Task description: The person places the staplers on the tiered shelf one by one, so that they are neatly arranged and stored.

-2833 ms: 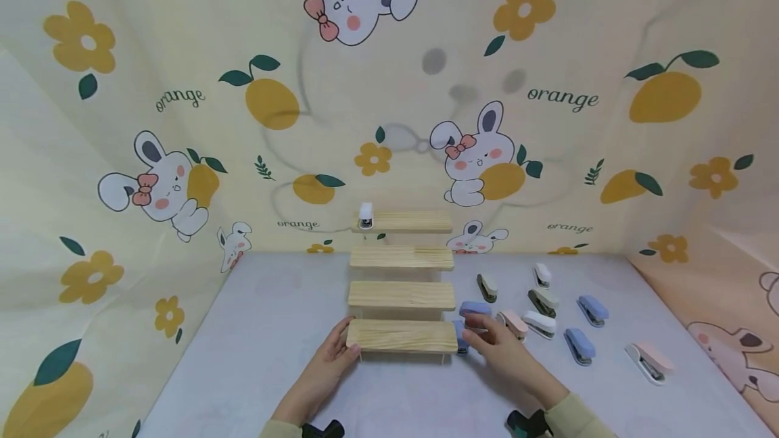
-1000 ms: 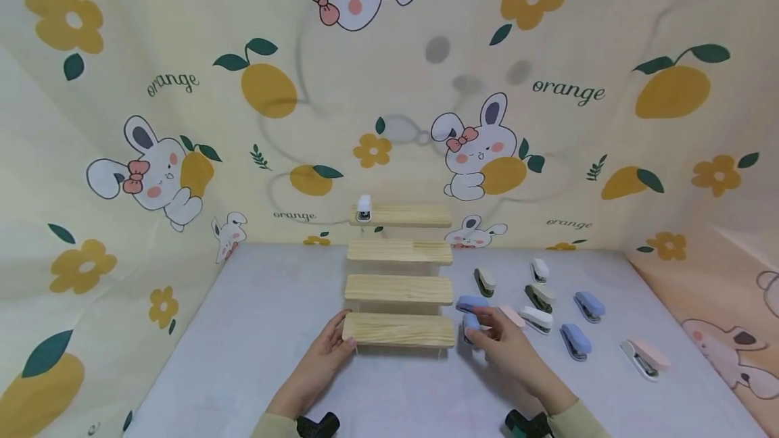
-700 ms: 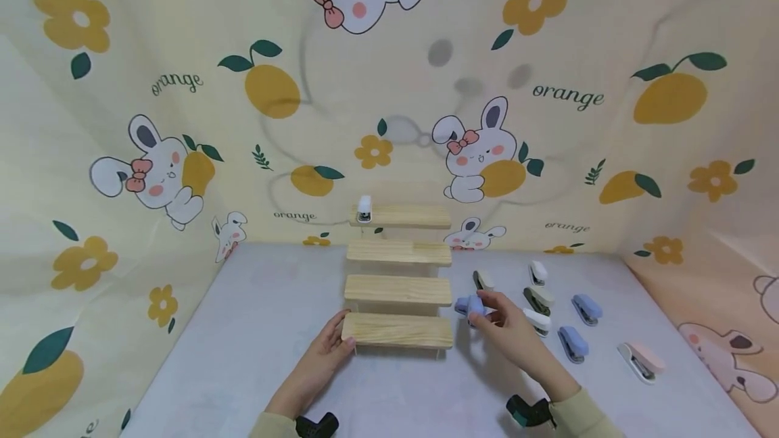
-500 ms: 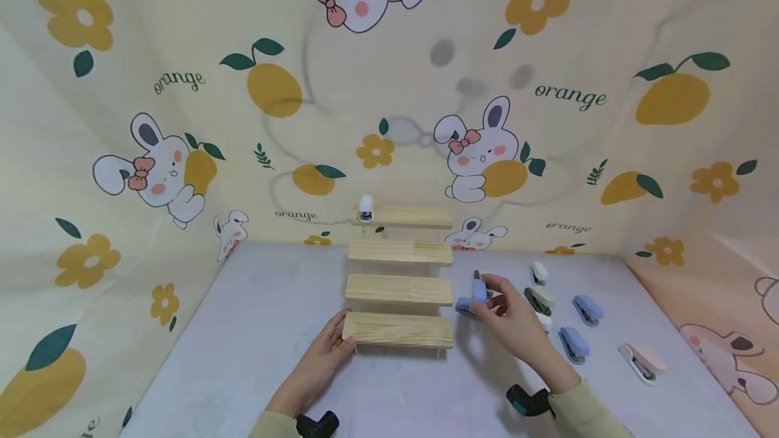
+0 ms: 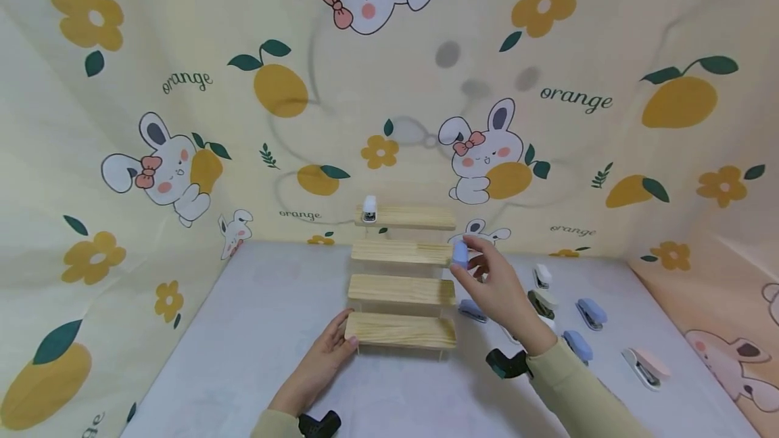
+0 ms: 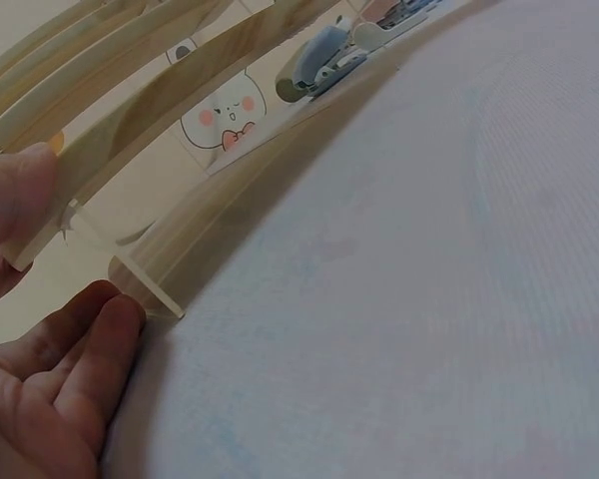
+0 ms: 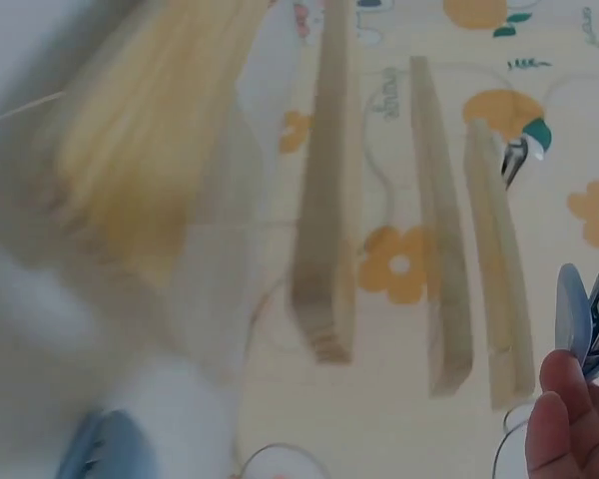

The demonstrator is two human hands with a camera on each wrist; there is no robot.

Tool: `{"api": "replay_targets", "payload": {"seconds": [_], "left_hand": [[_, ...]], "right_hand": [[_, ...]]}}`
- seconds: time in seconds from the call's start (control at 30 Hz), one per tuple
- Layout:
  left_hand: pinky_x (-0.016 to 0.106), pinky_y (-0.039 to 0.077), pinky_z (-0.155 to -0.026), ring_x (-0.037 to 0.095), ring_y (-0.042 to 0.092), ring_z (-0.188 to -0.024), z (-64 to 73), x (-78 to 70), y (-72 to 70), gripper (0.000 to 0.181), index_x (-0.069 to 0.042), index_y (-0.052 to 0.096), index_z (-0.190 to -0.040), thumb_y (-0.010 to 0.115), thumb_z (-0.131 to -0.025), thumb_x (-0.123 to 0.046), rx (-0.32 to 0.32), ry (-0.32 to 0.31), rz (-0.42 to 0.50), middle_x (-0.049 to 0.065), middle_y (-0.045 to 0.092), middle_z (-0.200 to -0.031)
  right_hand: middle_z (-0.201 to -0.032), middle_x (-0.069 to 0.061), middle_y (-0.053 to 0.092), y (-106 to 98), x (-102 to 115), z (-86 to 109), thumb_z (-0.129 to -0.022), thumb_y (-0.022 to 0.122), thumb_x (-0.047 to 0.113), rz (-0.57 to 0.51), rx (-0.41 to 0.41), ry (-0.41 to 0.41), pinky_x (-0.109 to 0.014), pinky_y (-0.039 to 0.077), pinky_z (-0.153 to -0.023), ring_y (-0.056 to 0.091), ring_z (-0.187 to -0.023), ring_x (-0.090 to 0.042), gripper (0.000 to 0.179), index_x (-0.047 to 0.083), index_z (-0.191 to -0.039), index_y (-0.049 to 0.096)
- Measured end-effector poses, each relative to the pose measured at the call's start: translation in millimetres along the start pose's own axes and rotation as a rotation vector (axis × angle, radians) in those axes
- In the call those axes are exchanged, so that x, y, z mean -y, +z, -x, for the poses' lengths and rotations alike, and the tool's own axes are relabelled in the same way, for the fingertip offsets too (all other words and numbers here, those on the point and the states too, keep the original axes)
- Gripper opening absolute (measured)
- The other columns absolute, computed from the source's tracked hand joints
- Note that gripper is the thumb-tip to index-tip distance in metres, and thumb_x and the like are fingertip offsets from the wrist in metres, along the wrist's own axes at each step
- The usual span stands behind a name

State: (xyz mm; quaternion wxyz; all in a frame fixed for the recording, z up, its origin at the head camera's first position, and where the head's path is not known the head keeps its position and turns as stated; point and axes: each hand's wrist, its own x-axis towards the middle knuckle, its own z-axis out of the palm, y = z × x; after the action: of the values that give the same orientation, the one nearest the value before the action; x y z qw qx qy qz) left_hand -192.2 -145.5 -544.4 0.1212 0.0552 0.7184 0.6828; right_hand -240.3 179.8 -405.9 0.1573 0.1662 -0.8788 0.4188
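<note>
- A small blue stapler (image 5: 460,254) is pinched in the fingers of the right hand (image 5: 494,287) and held in the air just beside the right end of the second shelf from the top of a wooden stepped rack (image 5: 402,276)
- In the right wrist view, the blue stapler (image 7: 577,317) is seen at the frame's edge, gripped by fingertips (image 7: 562,414), with the shelf ends beside it
- The left hand (image 5: 322,361) is laid against the left end of the lowest shelf (image 5: 401,332), with straight, relaxed fingers; nothing is grasped
- In the left wrist view, the left hand's fingers (image 6: 85,349) are seen touching the clear foot of the rack, and the thumb is pressed to the shelf edge
- A white stapler (image 5: 368,209) is stood at the left end of the top shelf
- Further staplers are scattered on the grey table (image 5: 262,316) to the right of the rack: a blue one (image 5: 472,309) close to the rack, a white one (image 5: 541,276), another blue one (image 5: 591,312) and a pink one (image 5: 648,366) farthest right
- A yellow cloth printed with rabbits (image 5: 481,154) is hung behind and at the sides
</note>
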Motion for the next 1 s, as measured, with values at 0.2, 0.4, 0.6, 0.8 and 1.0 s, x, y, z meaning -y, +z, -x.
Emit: {"api": "replay_targets", "payload": {"seconds": [0.2,0.4,0.6,0.8,1.0], "left_hand": [[0.047,0.023,-0.114,0.032,0.026,-0.141,1.8,-0.3,-3.0,0.073,-0.021,0.024,-0.154,0.062,-0.094,-0.037,-0.004,-0.009,0.011,0.015,0.023,-0.157],[0.047,0.024,-0.113,0.031,0.029,-0.14,2.7,0.3,-4.2,0.072,-0.023,0.025,-0.154,0.061,-0.094,-0.038,-0.013,-0.006,0.009,0.017,0.027,-0.155],[0.049,0.024,-0.113,0.032,0.031,-0.139,1.6,2.2,-2.8,0.072,-0.02,0.024,-0.154,0.061,-0.095,-0.036,-0.001,0.007,0.016,0.019,0.029,-0.154],[0.052,0.026,-0.112,0.035,0.035,-0.137,0.3,2.5,-0.7,0.073,-0.018,0.025,-0.154,0.062,-0.094,-0.037,-0.002,0.01,0.0,0.023,0.034,-0.15],[0.052,0.025,-0.112,0.035,0.033,-0.138,1.1,-0.2,-0.1,0.075,-0.017,0.025,-0.154,0.063,-0.093,-0.039,-0.01,-0.008,0.011,0.023,0.034,-0.15]], "right_hand": [[-0.119,-0.002,0.057,13.3,14.3,-27.0,-0.091,0.07,0.027,-0.044,0.026,-0.074,-0.036,0.052,-0.073,0.056,-0.088,-0.015,0.057,0.01,-0.14,0.046],[-0.125,-0.004,0.056,27.1,22.7,-55.4,-0.091,0.068,0.035,-0.045,0.039,-0.118,-0.037,0.05,-0.079,0.056,-0.094,-0.017,0.061,0.009,-0.141,0.043],[-0.125,-0.006,0.056,38.5,23.5,-80.1,-0.092,0.067,0.034,-0.074,0.038,-0.136,-0.039,0.05,-0.084,0.056,-0.098,-0.02,0.062,0.006,-0.142,0.042],[-0.133,-0.006,0.053,50.2,20.7,-100.5,-0.092,0.065,0.038,-0.057,0.077,-0.105,-0.036,0.053,-0.083,0.059,-0.096,-0.018,0.067,0.01,-0.146,0.037],[-0.133,-0.006,0.054,53.7,20.3,-113.8,-0.093,0.064,0.041,-0.061,0.126,-0.076,-0.039,0.052,-0.086,0.059,-0.099,-0.019,0.07,0.015,-0.149,0.031]]}}
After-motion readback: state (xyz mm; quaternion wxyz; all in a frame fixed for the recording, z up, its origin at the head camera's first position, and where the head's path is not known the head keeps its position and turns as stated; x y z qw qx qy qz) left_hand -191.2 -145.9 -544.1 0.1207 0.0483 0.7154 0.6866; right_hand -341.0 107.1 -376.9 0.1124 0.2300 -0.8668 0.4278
